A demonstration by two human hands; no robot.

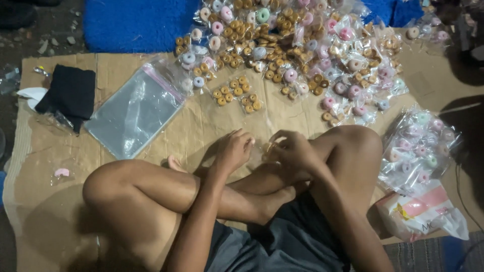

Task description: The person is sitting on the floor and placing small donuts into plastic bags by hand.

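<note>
I sit cross-legged on brown cardboard (212, 126). My left hand (233, 150) and my right hand (292, 149) meet just above my crossed legs, fingers curled around a small clear packet of ring-shaped snacks (268, 151), mostly hidden between them. Just beyond my hands lie small clear packets of brown rings (238, 93). A big heap of packets with brown, pink, white and green rings (292, 45) covers the far side of the cardboard.
A stack of empty clear zip bags (135, 112) lies at the left. A black cloth (68, 93) sits further left. At the right stand a large clear bag of filled packets (421, 146) and a white-and-pink plastic bag (423, 211). A blue mat (136, 22) lies behind.
</note>
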